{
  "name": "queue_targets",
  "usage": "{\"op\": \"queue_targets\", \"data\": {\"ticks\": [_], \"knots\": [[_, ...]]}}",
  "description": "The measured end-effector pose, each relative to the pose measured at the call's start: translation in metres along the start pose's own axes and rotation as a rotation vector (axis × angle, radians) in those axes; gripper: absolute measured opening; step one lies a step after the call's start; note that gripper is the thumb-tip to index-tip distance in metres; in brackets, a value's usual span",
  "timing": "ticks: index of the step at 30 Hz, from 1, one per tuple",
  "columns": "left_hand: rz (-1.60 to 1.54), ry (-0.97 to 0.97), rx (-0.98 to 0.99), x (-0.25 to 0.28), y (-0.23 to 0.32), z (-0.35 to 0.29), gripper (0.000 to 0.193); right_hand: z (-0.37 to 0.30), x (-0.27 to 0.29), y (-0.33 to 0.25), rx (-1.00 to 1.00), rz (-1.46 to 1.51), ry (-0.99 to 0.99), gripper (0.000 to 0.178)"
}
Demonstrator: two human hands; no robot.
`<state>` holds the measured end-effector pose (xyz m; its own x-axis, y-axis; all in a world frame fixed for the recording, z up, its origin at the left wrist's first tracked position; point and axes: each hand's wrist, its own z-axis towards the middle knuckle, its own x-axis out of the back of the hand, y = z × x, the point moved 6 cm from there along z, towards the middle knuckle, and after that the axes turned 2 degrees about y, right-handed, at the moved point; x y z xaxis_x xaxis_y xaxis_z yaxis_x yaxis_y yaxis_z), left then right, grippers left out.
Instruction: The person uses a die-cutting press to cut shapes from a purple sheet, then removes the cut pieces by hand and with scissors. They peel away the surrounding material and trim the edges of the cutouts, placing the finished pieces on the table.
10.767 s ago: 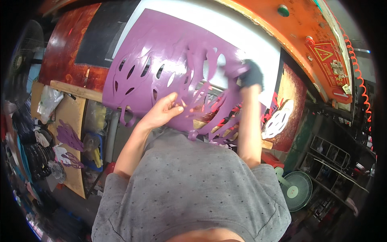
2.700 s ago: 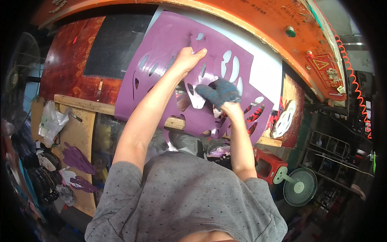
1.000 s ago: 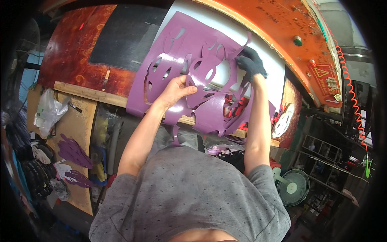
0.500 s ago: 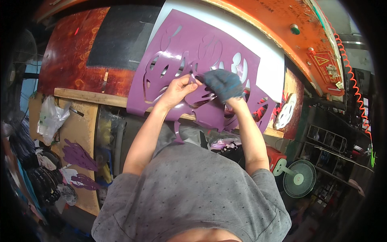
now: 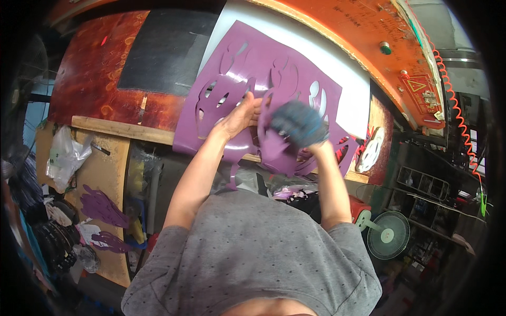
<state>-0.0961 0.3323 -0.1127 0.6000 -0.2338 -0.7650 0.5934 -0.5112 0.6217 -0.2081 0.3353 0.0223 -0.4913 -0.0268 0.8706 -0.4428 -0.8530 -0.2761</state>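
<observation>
A large purple sheet (image 5: 197,116) with curved cut-out openings lies over the front edge of the work table. My bare left hand (image 5: 242,118) is at the middle of the sheet, its fingers stretched out beside a raised purple cut piece (image 5: 276,150). My right hand (image 5: 299,124), in a dark blue-grey knitted glove, is closed at that piece and smeared by motion. Its fingertips are partly hidden. Below my left hand, a narrow purple strip (image 5: 233,176) hangs off the table edge.
A white board (image 5: 353,89) lies under the sheet, with an orange machine beam (image 5: 363,37) behind. A black mat (image 5: 161,52) covers part of the red-brown table. Purple cut pieces (image 5: 103,208) and a plastic bag (image 5: 68,155) lie at left. A fan (image 5: 387,234) stands at right.
My left fingers have gone from a pinch to stretched out. My right hand has moved slightly down and right, and a purple piece now stands up from the sheet beside it.
</observation>
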Motion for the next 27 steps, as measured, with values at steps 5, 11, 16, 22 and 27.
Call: {"op": "queue_targets", "data": {"ticks": [5, 11, 16, 22, 27], "knots": [[0.3, 0.179, -0.022, -0.005, 0.004, 0.015, 0.032, -0.018, -0.029, -0.014, -0.282, -0.022, 0.009, 0.015], [0.166, 0.097, 0.004, -0.023, 0.008, 0.027, 0.029, -0.054, -0.023, 0.067, -1.186, 0.548, 0.311, 0.028], [0.392, 0.059, 0.066, -0.041, 0.018, 0.041, 0.046, -0.066, -0.037, 0.095, -1.421, 0.976, 0.374, 0.024], [0.545, 0.203, 0.18, -0.043, 0.03, 0.07, 0.036, -0.067, -0.031, 0.099, -1.293, 0.994, 0.37, 0.012], [0.62, 0.155, -0.101, -0.054, 0.043, 0.09, 0.027, -0.08, -0.035, 0.103, -1.274, 1.091, 0.429, 0.019]]}}
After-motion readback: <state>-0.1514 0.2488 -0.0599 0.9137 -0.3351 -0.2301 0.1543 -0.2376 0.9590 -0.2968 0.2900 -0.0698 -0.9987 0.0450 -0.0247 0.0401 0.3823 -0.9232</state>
